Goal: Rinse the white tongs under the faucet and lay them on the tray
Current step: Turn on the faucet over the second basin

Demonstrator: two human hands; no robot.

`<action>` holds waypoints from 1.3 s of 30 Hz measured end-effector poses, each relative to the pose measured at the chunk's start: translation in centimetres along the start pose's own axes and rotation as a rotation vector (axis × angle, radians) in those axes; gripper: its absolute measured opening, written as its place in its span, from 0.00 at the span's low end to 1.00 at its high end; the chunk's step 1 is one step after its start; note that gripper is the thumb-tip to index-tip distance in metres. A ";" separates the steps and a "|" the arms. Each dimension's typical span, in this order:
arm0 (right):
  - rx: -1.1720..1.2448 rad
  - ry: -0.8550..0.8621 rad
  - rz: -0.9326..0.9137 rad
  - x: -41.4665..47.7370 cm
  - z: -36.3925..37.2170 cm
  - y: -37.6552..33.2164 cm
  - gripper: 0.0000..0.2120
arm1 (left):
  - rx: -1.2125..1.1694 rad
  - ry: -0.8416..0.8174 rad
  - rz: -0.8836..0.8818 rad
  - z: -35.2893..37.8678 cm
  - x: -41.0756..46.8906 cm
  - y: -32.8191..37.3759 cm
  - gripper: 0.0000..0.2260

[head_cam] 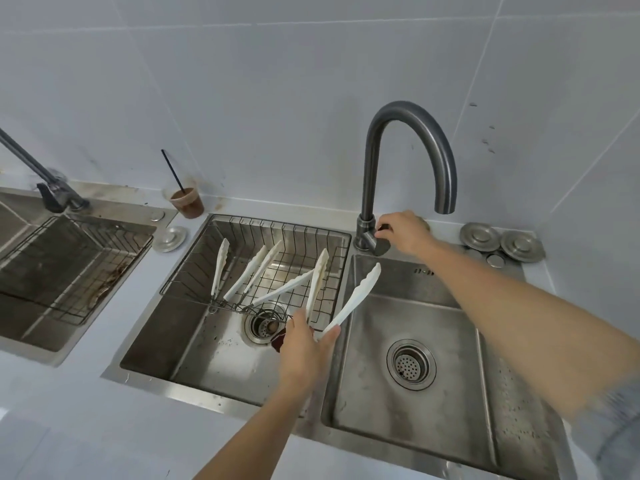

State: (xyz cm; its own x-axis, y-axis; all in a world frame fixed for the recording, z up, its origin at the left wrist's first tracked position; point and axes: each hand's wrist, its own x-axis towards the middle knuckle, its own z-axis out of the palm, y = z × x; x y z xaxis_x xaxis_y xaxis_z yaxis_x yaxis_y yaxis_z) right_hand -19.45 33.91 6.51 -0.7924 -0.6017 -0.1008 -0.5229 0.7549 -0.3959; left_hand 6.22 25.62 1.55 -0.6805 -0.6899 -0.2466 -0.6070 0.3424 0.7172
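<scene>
My left hand (304, 344) grips a pair of white tongs (356, 299) at the hinge end, their two arms spread apart and pointing up toward the faucet. One arm reaches over the right basin (450, 393), the other lies over the wire rack. My right hand (403, 232) is closed on the lever at the base of the dark curved faucet (408, 140). No water is visible at the spout. The wire rack tray (194, 268) sits across the back of the left basin and holds several other white tongs (254, 271).
A plastic cup of brown drink with a black straw (187, 202) stands on the counter behind the left basin. Metal drain plugs (502, 242) lie at the right of the faucet. A second sink with its own wire rack (69, 268) is at far left.
</scene>
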 end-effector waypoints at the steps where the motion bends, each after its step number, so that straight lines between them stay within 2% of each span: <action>1: -0.002 0.002 -0.003 0.0 0.1 0.1 0.09 | 0.001 -0.004 0.001 0.1 0.1 0.1 0.19; 6: 0.030 0.127 -0.007 -0.4 1.3 0.8 0.09 | 0.012 -0.004 0.008 0.5 0.2 0.2 0.22; 12: 0.099 0.149 -0.067 -0.6 2.0 1.8 0.09 | 0.028 -0.008 -0.007 0.2 1.0 0.5 0.26; 18: 0.198 0.112 -0.106 -1.4 2.6 2.6 0.08 | 0.062 -0.017 -0.002 -0.1 1.5 0.8 0.29; 24: 0.194 0.061 -0.107 -1.3 2.2 3.1 0.11 | 0.078 -0.023 -0.012 0.2 1.8 1.4 0.30; 28: 0.384 0.066 -0.005 -2.6 1.2 4.1 0.16 | 0.068 -0.034 -0.002 1.0 1.5 1.8 0.28; 30: 0.425 0.143 0.079 -3.8 0.8 5.2 0.14 | 0.064 -0.051 0.004 1.7 1.3 2.3 0.29; 34: 0.526 0.221 0.248 -7.6 1.7 6.9 0.12 | 0.097 -0.090 0.012 3.1 0.6 3.2 0.24; 37: 0.703 0.152 0.397 -11.4 4.7 6.6 0.12 | 0.130 -0.099 0.007 4.1 0.0 3.2 0.24; 39: 0.909 0.058 0.503 -13.9 7.0 5.6 0.14 | 0.151 -0.112 0.022 4.9 -0.4 3.2 0.26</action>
State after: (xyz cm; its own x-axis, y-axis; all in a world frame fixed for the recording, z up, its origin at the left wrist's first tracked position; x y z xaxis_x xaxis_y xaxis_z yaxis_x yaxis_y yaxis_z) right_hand -9.10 44.65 -0.71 -0.8798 -0.2404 -0.4100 0.2870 0.4189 -0.8615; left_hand 2.61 30.11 0.76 -0.7305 -0.6088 -0.3096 -0.6408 0.4541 0.6190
